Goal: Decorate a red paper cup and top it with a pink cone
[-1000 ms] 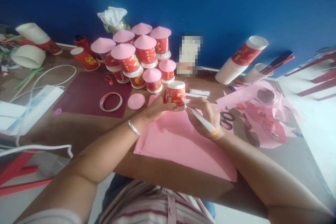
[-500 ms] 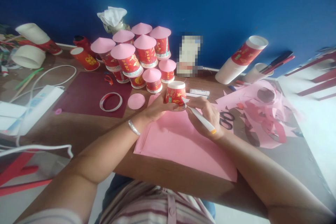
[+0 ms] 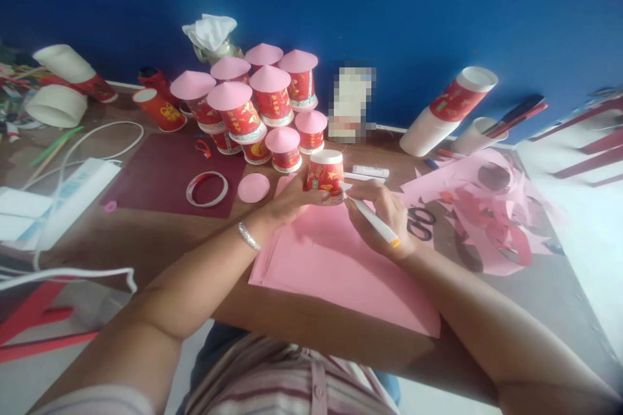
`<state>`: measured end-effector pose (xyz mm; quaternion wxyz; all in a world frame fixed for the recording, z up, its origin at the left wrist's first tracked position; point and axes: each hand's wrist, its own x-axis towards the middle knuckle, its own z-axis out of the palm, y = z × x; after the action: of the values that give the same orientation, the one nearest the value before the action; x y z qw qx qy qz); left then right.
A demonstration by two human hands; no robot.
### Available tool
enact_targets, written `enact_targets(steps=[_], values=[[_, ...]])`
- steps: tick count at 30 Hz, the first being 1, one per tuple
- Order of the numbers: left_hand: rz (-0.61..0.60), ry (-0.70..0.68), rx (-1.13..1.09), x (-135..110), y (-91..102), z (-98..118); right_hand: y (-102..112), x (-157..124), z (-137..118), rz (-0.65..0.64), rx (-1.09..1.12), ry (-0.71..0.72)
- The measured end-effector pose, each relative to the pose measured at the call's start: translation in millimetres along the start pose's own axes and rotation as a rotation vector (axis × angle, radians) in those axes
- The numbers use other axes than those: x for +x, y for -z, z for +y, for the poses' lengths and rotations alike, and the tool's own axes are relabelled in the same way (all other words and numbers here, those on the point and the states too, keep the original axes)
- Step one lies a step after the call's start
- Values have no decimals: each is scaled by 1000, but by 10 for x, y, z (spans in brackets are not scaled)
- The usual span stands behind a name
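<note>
My left hand [image 3: 296,200] grips a red paper cup [image 3: 325,168] with gold patterns near its lower edge. The cup stands upside down, its white base facing up, over the stacked pink paper sheets [image 3: 335,253]. In my right hand [image 3: 382,211] is a white marker pen [image 3: 374,222] with an orange end. Its pale tapered tip meets or nearly meets the cup's lower right side; my fingers partly hide the contact. Just behind the right hand lie a white tube [image 3: 370,171] and another white pen [image 3: 357,177]. Black scissor handles [image 3: 420,224] show beside my right wrist.
Several red cups with pink cone tops [image 3: 271,94] stand behind, left of centre. A pink disc [image 3: 254,188] and a tape ring [image 3: 207,189] lie at left. Pink paper scraps [image 3: 491,207], a pen cup [image 3: 479,136] and leaning stacked cups [image 3: 450,110] occupy the right.
Almost nothing differs. The view has shifted very slightly, and the cup may have turned or tilted a little in my left hand; the pen stays at its side.
</note>
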<state>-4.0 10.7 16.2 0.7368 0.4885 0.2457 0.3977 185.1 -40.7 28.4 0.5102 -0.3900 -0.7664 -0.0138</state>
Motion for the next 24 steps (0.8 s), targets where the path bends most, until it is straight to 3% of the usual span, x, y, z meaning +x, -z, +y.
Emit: enact_targets(steps=[13, 24], values=[[39, 16, 11, -8, -3, -1, 17, 11, -38, -9, -20, 142], [1, 3, 7, 1, 8, -16, 17, -15, -20, -37, -37, 1]])
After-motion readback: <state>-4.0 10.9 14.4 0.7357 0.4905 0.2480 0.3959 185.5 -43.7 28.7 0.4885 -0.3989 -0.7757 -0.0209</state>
